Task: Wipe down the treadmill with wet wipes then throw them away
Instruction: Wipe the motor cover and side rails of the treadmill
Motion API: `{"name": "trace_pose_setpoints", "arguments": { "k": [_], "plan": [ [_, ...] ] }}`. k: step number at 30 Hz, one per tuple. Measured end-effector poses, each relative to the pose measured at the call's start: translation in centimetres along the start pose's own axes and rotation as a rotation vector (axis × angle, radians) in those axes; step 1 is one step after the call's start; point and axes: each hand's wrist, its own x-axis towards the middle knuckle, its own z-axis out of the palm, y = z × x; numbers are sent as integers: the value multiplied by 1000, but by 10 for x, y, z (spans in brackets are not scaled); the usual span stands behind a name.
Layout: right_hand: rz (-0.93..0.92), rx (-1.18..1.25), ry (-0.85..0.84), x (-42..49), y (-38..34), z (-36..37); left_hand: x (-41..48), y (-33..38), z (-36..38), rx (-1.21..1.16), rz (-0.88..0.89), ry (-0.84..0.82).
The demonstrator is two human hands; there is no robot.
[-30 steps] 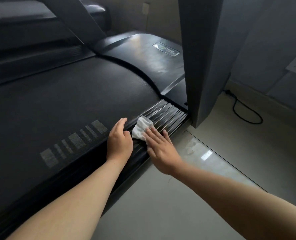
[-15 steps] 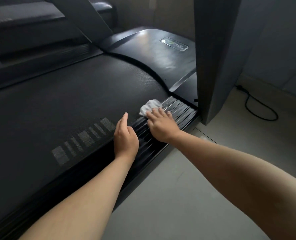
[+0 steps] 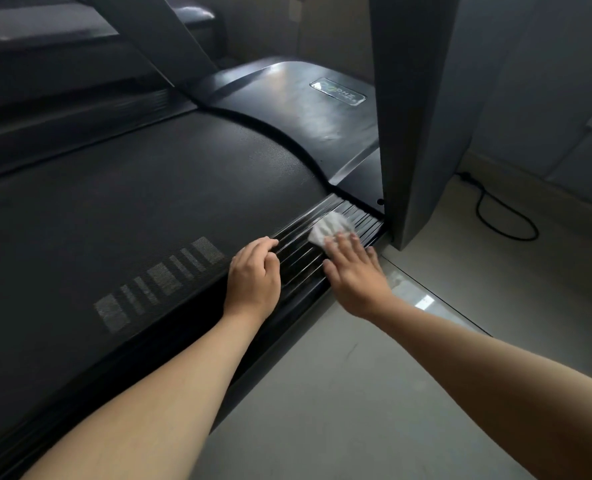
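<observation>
Treadmill belt (image 3: 132, 209): dark, textured, printed with pale bars; far left.
Left grip (image 3: 253, 271): rests on the ribbed side rail (image 3: 298, 261) at the belt's edge, fingers loosely bent, holding nothing; serves as a brace.
Wet wipe (image 3: 329, 228): white, crumpled, on the rail's front end, just short of the upright post (image 3: 416, 116).
Right grip (image 3: 353, 271): flat, fingers straight and spread, fingertips pressing the wipe's near edge; most of the wipe shows ahead of them.
Handling note: step judged as wiping the rail. Stroke along the grooves, not across, with even pressure into the corner by the post.
Cable (image 3: 506, 223): on the floor, far right, well apart.
</observation>
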Motion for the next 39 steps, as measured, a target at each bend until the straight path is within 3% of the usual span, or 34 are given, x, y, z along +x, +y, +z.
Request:
{"name": "trace_pose_setpoints", "arguments": {
  "k": [3,8,10,15,21,26,30,39],
  "plan": [
    [93,92,34,-7,-1,2,-1,1,1,99,71,-55],
    [-148,168,263,-33,-19,22,-5,0,6,264,212,-149],
    [-135,245,368,-33,-14,25,-7,2,6,303,274,-178],
    [197,609,489,-19,-3,26,-18,18,14,447,417,-296],
    [541,1085,658,12,15,15,1,70,79,517,333,-405],
    [683,1309,674,40,60,24,31,88,122,662,288,-445],
    [672,1514,683,56,77,36,44,88,139,769,356,-443],
    [941,1658,827,101,117,54,42,75,146,923,462,-393]
  ]
}}
